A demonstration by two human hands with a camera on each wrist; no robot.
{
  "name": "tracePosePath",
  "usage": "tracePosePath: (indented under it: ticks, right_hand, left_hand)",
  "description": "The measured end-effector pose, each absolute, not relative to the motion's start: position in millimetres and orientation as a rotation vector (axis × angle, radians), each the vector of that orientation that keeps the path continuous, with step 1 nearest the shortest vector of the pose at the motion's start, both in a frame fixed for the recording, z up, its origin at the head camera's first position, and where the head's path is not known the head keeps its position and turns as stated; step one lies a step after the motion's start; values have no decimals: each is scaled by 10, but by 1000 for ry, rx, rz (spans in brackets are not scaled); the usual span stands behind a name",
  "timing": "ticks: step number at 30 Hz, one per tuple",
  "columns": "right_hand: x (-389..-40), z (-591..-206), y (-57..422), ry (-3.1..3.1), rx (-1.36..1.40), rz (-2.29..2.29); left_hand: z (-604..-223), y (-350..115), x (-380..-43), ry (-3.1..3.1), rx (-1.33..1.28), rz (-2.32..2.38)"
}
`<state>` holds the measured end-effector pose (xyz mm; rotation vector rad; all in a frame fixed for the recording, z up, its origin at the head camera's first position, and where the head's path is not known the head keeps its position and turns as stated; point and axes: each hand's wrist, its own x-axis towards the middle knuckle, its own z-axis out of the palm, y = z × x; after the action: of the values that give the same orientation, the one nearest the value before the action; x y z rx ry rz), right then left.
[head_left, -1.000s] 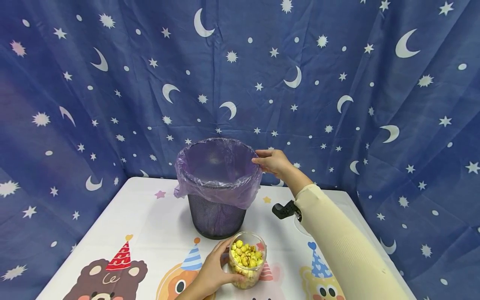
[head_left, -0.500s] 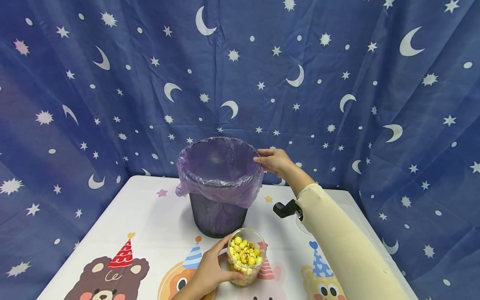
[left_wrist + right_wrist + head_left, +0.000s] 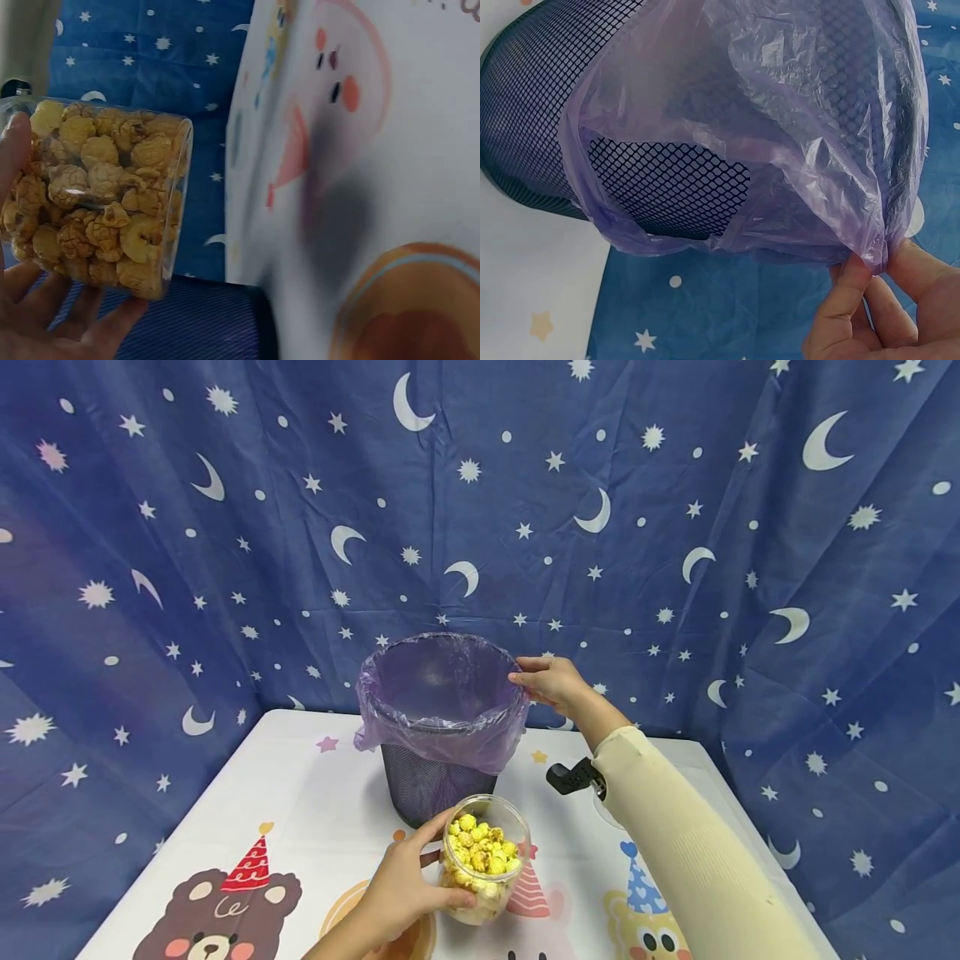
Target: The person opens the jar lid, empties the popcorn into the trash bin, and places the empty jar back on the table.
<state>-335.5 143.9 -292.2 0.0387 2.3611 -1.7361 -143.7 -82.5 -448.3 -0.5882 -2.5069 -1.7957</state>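
Observation:
A clear round jar of yellow popcorn [image 3: 483,852] is gripped in my left hand [image 3: 408,872], thumb on the near side and fingers round the far side. In the left wrist view the jar [image 3: 97,195] is raised off the tabletop, and popcorn shows through its wall. Behind it stands a black mesh trash bin [image 3: 431,781] with a purple bag [image 3: 450,739] folded over its rim. My right hand [image 3: 553,683] pinches the bag at the right side of the rim. The right wrist view shows thumb and fingers [image 3: 847,296] closed on the bunched film.
The white table [image 3: 315,785] bears printed cartoon animals, among them a brown bear [image 3: 217,914]. A blue curtain [image 3: 480,510] with moons and stars hangs right behind and beside the table. A black wrist-camera mount [image 3: 573,777] juts from my right sleeve [image 3: 690,835].
My left hand has lifted the jar from the table and brought it slightly left and up. My right hand stays at the bin's rim. The view has shifted slightly.

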Motion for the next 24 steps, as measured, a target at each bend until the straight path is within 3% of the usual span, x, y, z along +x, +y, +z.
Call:
tracePosePath:
  ticks: [14,24]
  right_hand:
    - [-3361,-2961,1447,2308,72,-1783]
    - [-3380,-2954,1443,2255,79,-1840]
  left_hand:
    - [-3803,-1174,-1330,-2536,-496,-1742]
    - [-3246,-1455,-1429,-2554,-445,-1590]
